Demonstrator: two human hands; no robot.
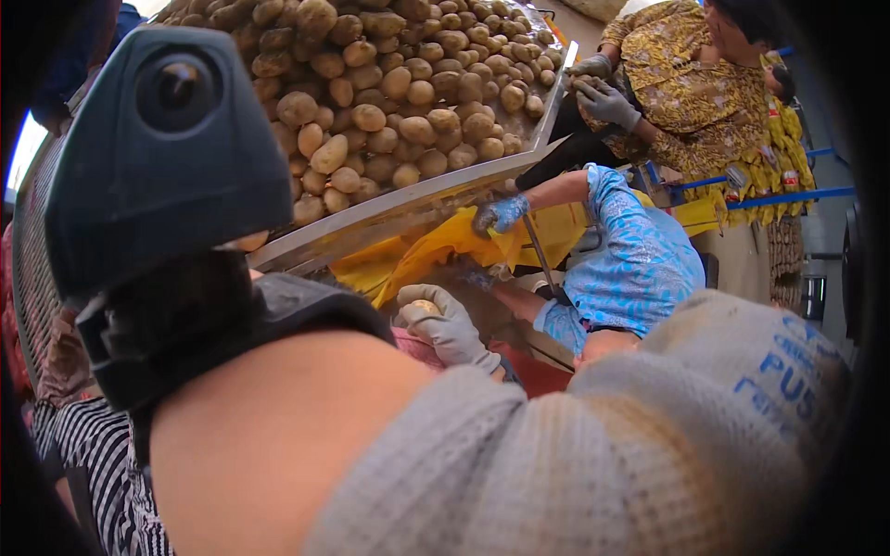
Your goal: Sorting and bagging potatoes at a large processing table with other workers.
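My left hand, in a grey knit glove bearing blue writing, is raised so close to the view that it fills the lower right. Its fingers cannot be made out. A dark device with a round lens is strapped to that wrist. Beyond the forearm, my right hand, in a pale glove, has its fingers curled around a small potato. Pinkish-red fabric shows beside this hand. Ahead lies a large heap of potatoes behind a metal table rim.
A co-worker in a blue patterned top handles a yellow sack by the rim. Another person in a yellow-brown patterned top holds something in gloved hands at upper right. Yellow bags hang near a blue rail. Striped cloth shows lower left.
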